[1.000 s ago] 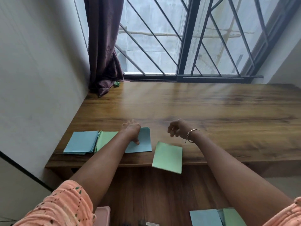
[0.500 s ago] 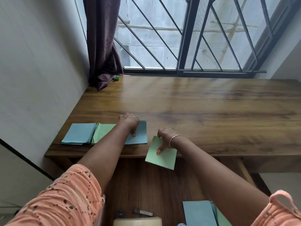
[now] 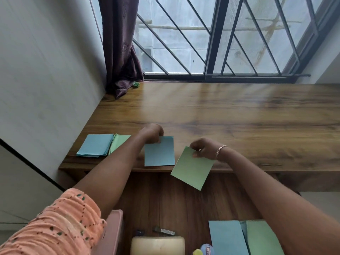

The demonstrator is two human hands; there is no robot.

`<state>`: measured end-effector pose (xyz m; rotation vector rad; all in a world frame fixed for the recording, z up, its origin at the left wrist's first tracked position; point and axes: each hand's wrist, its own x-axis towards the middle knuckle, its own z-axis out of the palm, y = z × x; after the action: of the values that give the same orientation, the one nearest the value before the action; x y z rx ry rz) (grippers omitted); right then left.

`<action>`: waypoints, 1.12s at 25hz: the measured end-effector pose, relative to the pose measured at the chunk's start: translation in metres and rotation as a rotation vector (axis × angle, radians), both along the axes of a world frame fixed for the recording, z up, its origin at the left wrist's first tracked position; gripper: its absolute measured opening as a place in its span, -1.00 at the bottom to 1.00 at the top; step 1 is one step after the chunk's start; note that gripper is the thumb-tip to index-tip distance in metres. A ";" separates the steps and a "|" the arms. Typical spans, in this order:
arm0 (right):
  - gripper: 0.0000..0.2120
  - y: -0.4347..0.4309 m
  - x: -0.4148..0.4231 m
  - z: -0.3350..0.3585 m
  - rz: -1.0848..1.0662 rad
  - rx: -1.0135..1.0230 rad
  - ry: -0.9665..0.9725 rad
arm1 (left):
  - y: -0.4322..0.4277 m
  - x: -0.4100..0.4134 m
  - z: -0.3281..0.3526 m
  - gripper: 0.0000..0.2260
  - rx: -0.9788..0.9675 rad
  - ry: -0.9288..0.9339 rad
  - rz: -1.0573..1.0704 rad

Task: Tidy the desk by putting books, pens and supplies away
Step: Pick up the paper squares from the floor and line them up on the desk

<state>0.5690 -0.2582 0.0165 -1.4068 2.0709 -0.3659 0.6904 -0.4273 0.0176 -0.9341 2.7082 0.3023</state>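
A brown wooden counter (image 3: pixel 220 111), smooth, its grain showing, with a glossy sheen far toward the window. A matt blue paper sheet (image 3: pixel 159 153) and a matt green paper sheet (image 3: pixel 191 170) at its near edge; a matt blue paper stack (image 3: pixel 95 145) at left. A dark purple velvety cloth curtain (image 3: pixel 119 52) far left. Black metal window bars (image 3: pixel 215 34). An orange crinkled cloth sleeve (image 3: pixel 55 227), near left.

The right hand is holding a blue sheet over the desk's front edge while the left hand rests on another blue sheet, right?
Not quite. The head view shows the right hand holding a green sheet, not blue, over the desk's front edge; the left hand rests on a blue sheet.
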 end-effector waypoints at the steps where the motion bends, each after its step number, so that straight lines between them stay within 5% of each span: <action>1: -0.82 0.009 -0.005 0.006 0.006 -0.025 -0.003 | 0.006 0.000 0.004 -0.77 0.054 0.038 -0.013; 6: -0.88 0.061 -0.026 0.023 0.100 0.072 0.126 | 0.071 -0.009 0.016 -0.78 0.278 0.139 -0.121; 11: -0.75 0.125 -0.039 -0.001 0.149 0.355 0.285 | 0.153 -0.024 -0.025 -0.70 0.393 0.011 -0.228; 18: -0.74 0.173 -0.047 -0.056 0.214 0.537 0.240 | 0.225 -0.046 -0.101 -0.63 0.358 -0.184 -0.278; 28: -0.75 0.187 -0.048 -0.110 0.175 0.495 0.302 | 0.248 -0.050 -0.135 -0.62 0.304 -0.225 -0.234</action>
<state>0.5209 -0.0708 -0.0931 -1.3728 2.0521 0.4316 0.6409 -0.1796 -0.1175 -0.5258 2.4424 0.5094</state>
